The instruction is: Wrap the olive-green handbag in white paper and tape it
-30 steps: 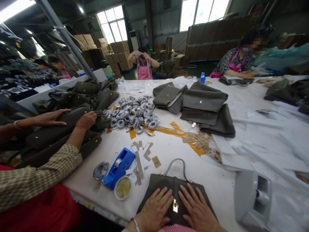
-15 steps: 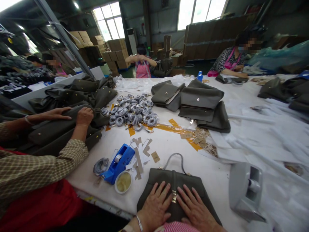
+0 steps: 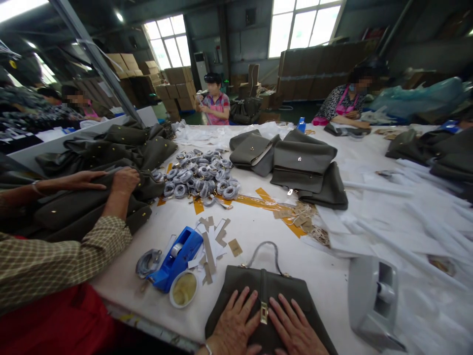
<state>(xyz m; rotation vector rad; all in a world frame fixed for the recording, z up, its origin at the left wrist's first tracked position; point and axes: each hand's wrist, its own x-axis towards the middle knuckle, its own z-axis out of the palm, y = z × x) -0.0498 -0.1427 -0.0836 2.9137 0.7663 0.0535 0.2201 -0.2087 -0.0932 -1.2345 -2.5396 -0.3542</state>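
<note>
L hand (image 3: 236, 319) / R hand (image 3: 295, 328) | both flat on dk bag (image 3: 242, 280) | clasp (image 3: 263, 313) btwn

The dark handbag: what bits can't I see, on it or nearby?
In the head view:
Front of the handbag, partly covered by the left hand and right hand.
Its inside, hidden by its outer sides.
Its bottom, cut off by the lower edge.
Any writing on the brown tag, too small to read.
</note>
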